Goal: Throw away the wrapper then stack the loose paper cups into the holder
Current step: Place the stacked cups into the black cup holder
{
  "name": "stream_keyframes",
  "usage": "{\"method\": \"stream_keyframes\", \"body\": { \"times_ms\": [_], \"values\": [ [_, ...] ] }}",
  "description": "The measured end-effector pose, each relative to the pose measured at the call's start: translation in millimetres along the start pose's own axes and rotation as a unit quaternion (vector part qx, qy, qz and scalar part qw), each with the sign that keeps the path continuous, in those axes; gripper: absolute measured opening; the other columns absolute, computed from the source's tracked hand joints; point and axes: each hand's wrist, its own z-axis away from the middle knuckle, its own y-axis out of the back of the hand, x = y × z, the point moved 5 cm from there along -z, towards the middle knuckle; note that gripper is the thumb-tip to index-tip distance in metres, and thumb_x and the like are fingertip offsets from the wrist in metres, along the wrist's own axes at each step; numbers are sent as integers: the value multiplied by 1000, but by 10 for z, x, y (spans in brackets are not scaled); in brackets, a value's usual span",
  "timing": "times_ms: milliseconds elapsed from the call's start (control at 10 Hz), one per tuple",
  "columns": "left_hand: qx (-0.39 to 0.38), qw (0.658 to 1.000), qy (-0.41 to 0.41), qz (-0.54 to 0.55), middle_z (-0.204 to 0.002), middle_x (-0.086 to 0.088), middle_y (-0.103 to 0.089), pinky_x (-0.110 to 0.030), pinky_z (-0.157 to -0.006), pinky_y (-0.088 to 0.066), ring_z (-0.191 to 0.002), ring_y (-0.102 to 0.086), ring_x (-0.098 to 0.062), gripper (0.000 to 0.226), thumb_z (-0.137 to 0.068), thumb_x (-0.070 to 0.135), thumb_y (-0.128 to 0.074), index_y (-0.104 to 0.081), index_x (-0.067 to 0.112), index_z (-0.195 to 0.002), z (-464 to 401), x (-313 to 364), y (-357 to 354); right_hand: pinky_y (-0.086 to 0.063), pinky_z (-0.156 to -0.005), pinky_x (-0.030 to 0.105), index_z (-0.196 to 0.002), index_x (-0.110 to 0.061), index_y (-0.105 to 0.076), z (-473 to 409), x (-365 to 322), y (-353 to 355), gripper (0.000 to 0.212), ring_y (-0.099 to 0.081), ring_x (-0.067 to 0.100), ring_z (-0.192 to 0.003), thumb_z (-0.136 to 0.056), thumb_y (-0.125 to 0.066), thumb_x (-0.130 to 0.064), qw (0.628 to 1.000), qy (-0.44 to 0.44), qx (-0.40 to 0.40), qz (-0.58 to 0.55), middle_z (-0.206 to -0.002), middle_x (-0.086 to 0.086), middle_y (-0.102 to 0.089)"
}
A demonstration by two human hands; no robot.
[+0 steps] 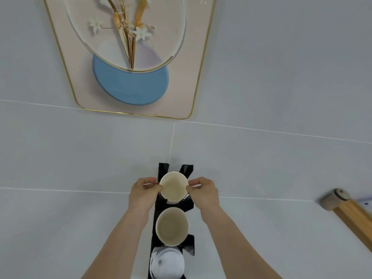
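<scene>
A black wall-mounted cup holder (187, 169) runs down the tiled wall. A cream paper cup (174, 187) sits at its top slot, open mouth facing me. My left hand (144, 191) pinches its left rim and my right hand (203, 190) pinches its right rim. Below it a second paper cup (172, 228) rests in the holder's middle slot. At the holder's bottom lies a white rounded object (168, 264), unclear in detail. No wrapper is in view.
A gold-framed flower picture (130, 57) with a blue disc hangs on the grey tiled wall above the holder. A wooden roller-like rail (346, 206) juts out at the right edge.
</scene>
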Motion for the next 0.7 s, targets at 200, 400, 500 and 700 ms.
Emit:
{"method": "stream_keyframes", "body": {
  "times_ms": [200, 400, 500, 700],
  "values": [
    [30, 999, -5, -32, -103, 2, -66, -36, -85, -45, -85, -58, -17, 36, -83, 15, -68, -62, 19, -119, 54, 32, 13, -50, -68, 27, -106, -23, -77, 37, 29, 37, 22, -63, 11, -76, -86, -69, -24, 1000, -11, 4, -14, -97, -2, -72],
    [55, 968, -118, -212, -146, -7, -51, -47, -104, -44, -131, -48, -30, 69, -87, 48, -63, -38, 26, -147, 337, 141, -37, -40, -115, 43, -150, -26, -48, 157, 3, 246, 69, -47, 27, -141, -92, -54, -62, 983, 72, -38, 167, -152, 4, -52],
    [71, 933, -196, -294, -156, -6, -39, -49, -113, -34, -143, -32, -31, 81, -86, 58, -59, -27, 27, -154, 615, 272, -124, -28, -121, 47, -157, -27, -35, 269, 75, 502, 77, -32, 31, -149, -94, -38, -71, 948, 122, -37, 291, -159, 8, -39],
    [61, 864, -291, -406, -168, 0, -13, -44, -125, -9, -155, -7, -23, 89, -85, 72, -46, -15, 31, -158, 1132, 479, -519, -8, -127, 54, -160, -32, -25, 353, 343, 1197, 86, -6, 32, -157, -89, -27, -81, 905, 169, -6, 391, -170, 11, -17]
  ]
}}
